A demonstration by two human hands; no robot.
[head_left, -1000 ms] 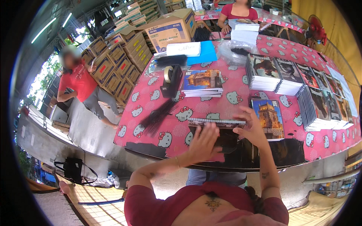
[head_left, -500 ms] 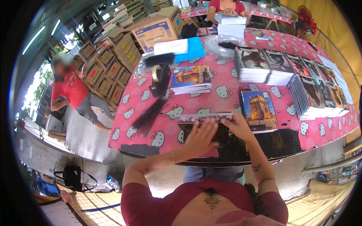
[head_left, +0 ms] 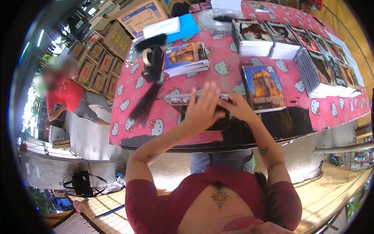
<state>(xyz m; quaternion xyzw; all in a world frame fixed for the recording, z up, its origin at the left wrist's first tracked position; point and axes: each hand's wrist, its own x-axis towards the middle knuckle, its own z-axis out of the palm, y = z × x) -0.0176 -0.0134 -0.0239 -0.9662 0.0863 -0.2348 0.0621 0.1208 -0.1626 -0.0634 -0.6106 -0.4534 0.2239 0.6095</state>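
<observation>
A spiral notebook (head_left: 177, 98) stands with its coil edge up near the front of the table, over a dark object that I cannot make out. My left hand (head_left: 203, 104) lies across the coil with its fingers stretched out. At the notebook's right end my right hand (head_left: 237, 108) grips the corner, thumb on the near side. To the right lies another spiral notebook (head_left: 263, 85) with a tower on its cover. Loose black plastic coils (head_left: 146, 107) are spread to the left of my hands.
A black tape dispenser (head_left: 154, 64) stands beside a short stack of notebooks (head_left: 186, 58). Stacked notebooks (head_left: 253, 39) fill the table's right side. Cartons (head_left: 142, 17) are piled at the back left, near a person in a red shirt (head_left: 70, 93). Clear plastic wrap (head_left: 214, 21) lies at the back.
My view has tilted down, so the table sits higher in the picture. My left hand's fingers now reach up past the coil; the right hand keeps its grip on the notebook's end.
</observation>
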